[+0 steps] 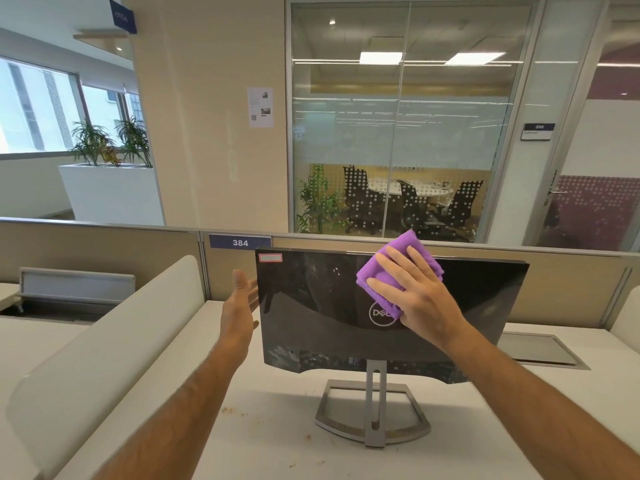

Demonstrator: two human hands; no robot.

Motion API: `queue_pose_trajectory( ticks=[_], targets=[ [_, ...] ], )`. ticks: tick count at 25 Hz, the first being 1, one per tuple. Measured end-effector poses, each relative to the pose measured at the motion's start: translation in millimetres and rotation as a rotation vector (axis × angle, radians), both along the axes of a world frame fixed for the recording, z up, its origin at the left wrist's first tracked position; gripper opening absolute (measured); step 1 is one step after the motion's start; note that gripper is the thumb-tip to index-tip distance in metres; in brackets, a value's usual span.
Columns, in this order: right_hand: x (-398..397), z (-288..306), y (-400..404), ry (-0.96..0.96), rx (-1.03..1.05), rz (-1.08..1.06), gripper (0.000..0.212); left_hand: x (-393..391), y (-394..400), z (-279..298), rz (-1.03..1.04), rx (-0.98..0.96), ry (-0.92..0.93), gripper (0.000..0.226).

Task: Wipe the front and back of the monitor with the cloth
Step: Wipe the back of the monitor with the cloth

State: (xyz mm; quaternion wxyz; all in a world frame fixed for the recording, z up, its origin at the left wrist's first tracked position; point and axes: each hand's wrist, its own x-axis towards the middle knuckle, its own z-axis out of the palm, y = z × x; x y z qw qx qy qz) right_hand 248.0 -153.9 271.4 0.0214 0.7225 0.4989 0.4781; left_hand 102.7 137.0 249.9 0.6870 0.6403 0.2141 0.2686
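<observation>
Head cam: monitor (pixel 311 306) stands on the white tabletop (pixel 263 441), back side facing the camera, glossy black w/ dusty smears and a round logo near the middle, partly covered by the right hand. Small red-edged sticker (pixel 270 258) at the monitor's top left corner. Grey stand (pixel 375 410) w/ an open frame base sits on the tabletop, upright post up the centre. Right hand (pixel 412 299) lies flat w/ fingers straight and spread, pressing a folded purple cloth (pixel 384 271) onto the upper middle of the monitor's back; the cloth's top corner pokes just above the monitor's top edge. Left hand (pixel 240 306) is released, fingers straight and pointing up, at the monitor's left edge; can't tell if fingertips touch it. Both forearms reach in from the bottom of the view. Some brown crumbs (pixel 235 410) on the tabletop left of the stand. Curved white divider (pixel 114 341) runs along the left of the tabletop. Beige partition (pixel 571 289) behind the monitor carries a blue tag (pixel 240 242) reading 384. Beyond it: glass-walled meeting room (pixel 398 133) w/ black chairs round a table, a paper notice (pixel 260 107) on the wall, white planter (pixel 110 192) w/ green plants by the window.
</observation>
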Motion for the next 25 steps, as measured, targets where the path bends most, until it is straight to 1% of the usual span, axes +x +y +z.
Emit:
queue_pose_trajectory(
  ticks=[1, 3, 4, 5, 7, 8, 9, 12, 13, 16, 17, 18, 20, 21, 22, 24, 25],
  targets=[
    [-1.6, -2.7, 3.4, -0.016, -0.031, 0.009, 0.054, 0.3, -0.1, 0.3, -0.002, 0.000, 0.000, 0.080],
    [-9.5, -17.2, 8.1, -0.106, -0.298, 0.079, 0.057, 0.9, 0.2, -0.1, -0.002, 0.002, 0.001, 0.080],
    [-11.4, -17.6, 8.7, -0.143, -0.384, 0.103, 0.060, 1.0, 0.4, -0.5, 0.000, 0.003, -0.001, 0.080],
    [-10.9, -14.1, 9.6, -0.152, -0.364, 0.095, 0.060, 0.6, 0.6, -0.8, 0.001, 0.005, -0.002, 0.080],
    [-8.6, -3.0, 12.9, -0.059, -0.115, 0.025, 0.055, 0.2, 1.0, -1.0, -0.001, 0.010, -0.006, 0.080],
    [-9.8, 1.5, 15.7, -0.011, -0.025, -0.007, 0.054, 0.5, 1.0, -1.2, -0.002, 0.010, -0.005, 0.080],
    [-11.2, 1.1, 19.6, -0.021, -0.039, 0.000, 0.053, 0.7, 0.8, -0.9, -0.003, 0.008, -0.002, 0.081],
    [-18.2, -13.2, 26.2, -0.153, -0.411, 0.110, 0.057, -0.3, 0.5, 0.0, -0.007, 0.007, -0.004, 0.080],
    [-17.7, -10.6, 26.5, -0.167, -0.406, 0.111, 0.057, -0.9, 0.7, 0.0, -0.009, 0.009, -0.005, 0.080],
    [-13.7, 4.9, 31.5, -0.048, -0.055, 0.004, 0.053, -2.1, 0.8, 0.8, -0.016, 0.010, -0.002, 0.080],
    [-14.9, 5.2, 35.8, -0.044, -0.043, -0.003, 0.054, -2.4, 0.8, 1.3, -0.018, 0.011, -0.001, 0.081],
    [-17.7, 0.0, 40.2, -0.075, -0.132, 0.023, 0.054, -2.7, 1.2, 1.4, -0.021, 0.012, -0.001, 0.081],
    [-22.9, -6.9, 45.6, -0.141, -0.385, 0.097, 0.057, -2.4, 1.9, 1.3, -0.025, 0.009, -0.008, 0.080],
    [-23.0, -3.3, 47.1, -0.154, -0.401, 0.102, 0.057, -2.4, 2.2, 0.9, -0.027, 0.007, -0.010, 0.079],
    [-22.0, 3.0, 48.9, -0.133, -0.328, 0.069, 0.057, -2.5, 2.6, 0.4, -0.029, 0.006, -0.012, 0.079],
    [-22.3, 15.5, 54.1, -0.029, -0.119, -0.010, 0.056, -2.9, 3.1, 0.1, -0.026, 0.002, -0.014, 0.079],
    [-23.3, 16.7, 58.3, -0.022, -0.110, -0.016, 0.055, -3.1, 3.0, 0.3, -0.024, 0.001, -0.013, 0.079]
  ],
)
